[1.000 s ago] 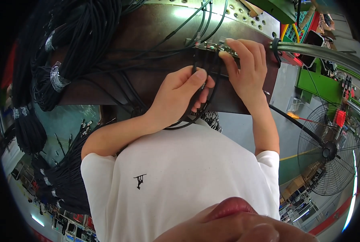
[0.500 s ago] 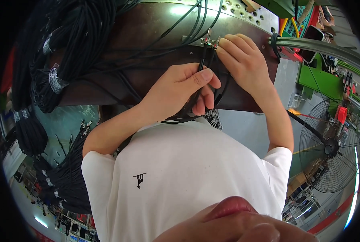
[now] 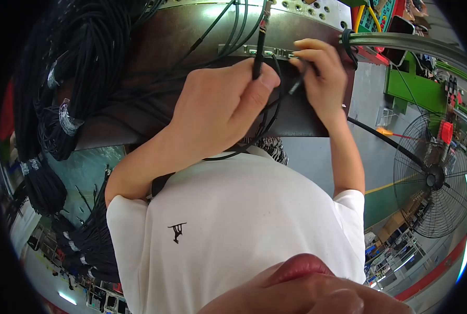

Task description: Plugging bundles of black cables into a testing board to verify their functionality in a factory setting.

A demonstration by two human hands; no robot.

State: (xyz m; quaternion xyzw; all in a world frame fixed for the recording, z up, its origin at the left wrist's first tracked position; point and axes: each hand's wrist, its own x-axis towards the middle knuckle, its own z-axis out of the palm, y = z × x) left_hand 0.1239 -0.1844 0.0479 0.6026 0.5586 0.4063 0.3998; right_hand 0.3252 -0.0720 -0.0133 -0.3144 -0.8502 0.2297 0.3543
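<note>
My left hand [image 3: 220, 107] is closed around a black cable [image 3: 260, 49], pinching it between thumb and fingers. The cable's end points up and away from me, and its tip carries a thin metallic connector [image 3: 265, 21]. To its right, my slightly blurred right hand [image 3: 326, 78] has its fingers curled around a short black cable end [image 3: 300, 79] with a pale silvery tip. Just beyond both hands, a narrow metal strip with small fittings [image 3: 244, 51] lies on the dark brown tabletop [image 3: 291, 115]. Loose cable hangs below my left hand toward my lap.
Thick bundles of black cable [image 3: 89, 57], bound with clear wrap, fill the table's left side and hang over its edge. A perforated metal plate [image 3: 317, 10] lies at the far edge. On the right are a curved metal tube [image 3: 411, 43] and a floor fan [image 3: 433, 178].
My left hand has risen away from me and now holds one cable upright. My right hand has drawn off the connectors, its fingers loosened, with a cable end in them.
</note>
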